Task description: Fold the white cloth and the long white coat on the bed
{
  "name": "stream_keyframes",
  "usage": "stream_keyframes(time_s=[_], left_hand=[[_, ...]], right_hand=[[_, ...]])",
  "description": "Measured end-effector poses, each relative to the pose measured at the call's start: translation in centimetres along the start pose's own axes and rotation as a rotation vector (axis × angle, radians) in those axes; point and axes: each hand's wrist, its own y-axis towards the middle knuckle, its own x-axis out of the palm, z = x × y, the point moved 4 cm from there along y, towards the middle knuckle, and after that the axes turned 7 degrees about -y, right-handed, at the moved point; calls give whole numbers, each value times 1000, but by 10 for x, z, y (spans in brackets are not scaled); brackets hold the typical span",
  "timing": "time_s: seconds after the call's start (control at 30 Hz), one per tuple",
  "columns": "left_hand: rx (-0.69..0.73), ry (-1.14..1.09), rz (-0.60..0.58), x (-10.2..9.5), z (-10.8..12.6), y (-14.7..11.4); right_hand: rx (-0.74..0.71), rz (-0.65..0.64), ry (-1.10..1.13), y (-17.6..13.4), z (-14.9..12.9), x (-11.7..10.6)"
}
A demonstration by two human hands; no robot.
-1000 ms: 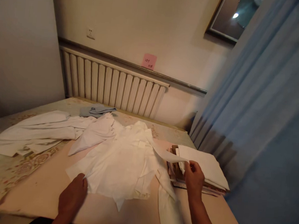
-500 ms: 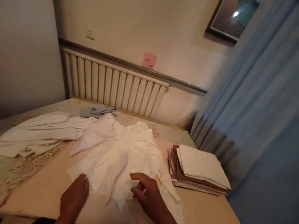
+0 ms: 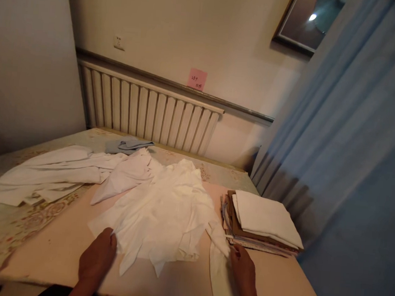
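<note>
Gripping the shirt [image 3: 170, 209] by its edge, left hand [image 3: 97, 256] (right hand [image 3: 243, 268] pinches a sleeve [image 3: 219, 238]) borders broad pink mat [image 3: 173, 284].

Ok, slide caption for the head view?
White garment spread on a peach pad, left hand pinching one edge, right hand at the opposite side.
</note>
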Motion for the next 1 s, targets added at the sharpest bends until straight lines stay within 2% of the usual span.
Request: stream_keyframes(time_s=[0.13, 0.4, 0.7, 1.0], left_hand=[[-9, 5, -7, -2, 2, -1], [-3, 23, -1, -2, 1, -1], [-19, 13, -13, -3, 2, -2], [5, 11, 18, 0, 0, -1]], right_hand=[[48, 2, -107, -8, 25, 7], [192, -111, 5, -10, 26, 23], [71, -191, -92, -20, 17, 29], [64, -100, -153, -34, 9, 29]])
